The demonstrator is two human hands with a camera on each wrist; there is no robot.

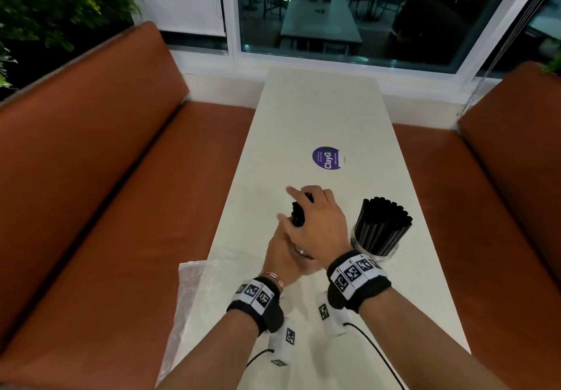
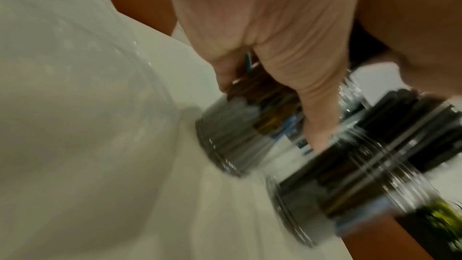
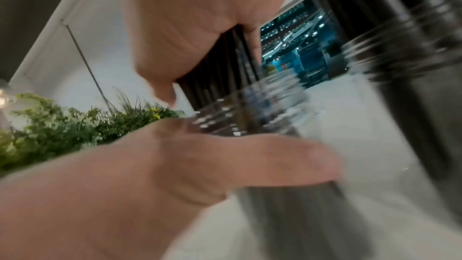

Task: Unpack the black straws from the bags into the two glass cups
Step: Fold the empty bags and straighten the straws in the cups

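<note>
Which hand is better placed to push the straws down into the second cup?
Right. The right hand already grips the straws from above, while the left hand holds the glass cup below.

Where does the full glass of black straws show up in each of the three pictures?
Head view: full glass, right of both hands.
Left wrist view: lower right, blurred, beside the second glass.
Right wrist view: far right, blurred.
Shared landmark: the white table.

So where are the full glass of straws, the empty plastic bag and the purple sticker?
full glass cup of black straws [image 1: 381,225], head view, on the straw bundle.
empty plastic bag [image 1: 194,292], head view, its middle.
purple sticker [image 1: 327,158], head view, its centre.
</note>
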